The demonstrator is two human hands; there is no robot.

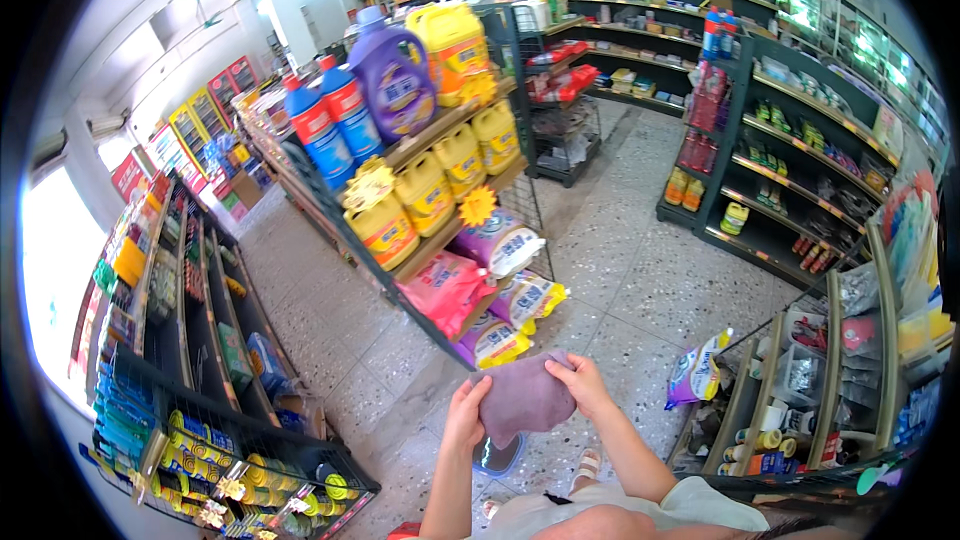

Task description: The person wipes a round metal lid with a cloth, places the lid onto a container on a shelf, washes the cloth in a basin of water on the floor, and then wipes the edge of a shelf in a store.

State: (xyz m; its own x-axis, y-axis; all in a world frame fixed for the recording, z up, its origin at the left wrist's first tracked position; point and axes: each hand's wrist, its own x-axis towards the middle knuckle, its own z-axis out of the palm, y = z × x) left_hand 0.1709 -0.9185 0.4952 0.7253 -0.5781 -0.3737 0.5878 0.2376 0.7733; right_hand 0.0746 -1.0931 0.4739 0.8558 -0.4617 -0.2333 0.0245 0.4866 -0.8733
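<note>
A purple-grey cloth is stretched between my two hands, in front of my body. My left hand pinches its left edge, and my right hand pinches its upper right edge. Under the cloth, on the speckled floor, is a blue-rimmed basin, partly hidden by the cloth and my left arm. Just beyond the cloth stands a shelf end with bags of detergent at the bottom, yellow jugs above them, and a purple detergent bottle on top beside blue bottles with red caps.
A low shelf rack runs along the left, with yellow-lidded goods at its near end. Dark shelves stand to the right. A purple and yellow bag rests against the near right rack. Aisles of tiled floor lie between them.
</note>
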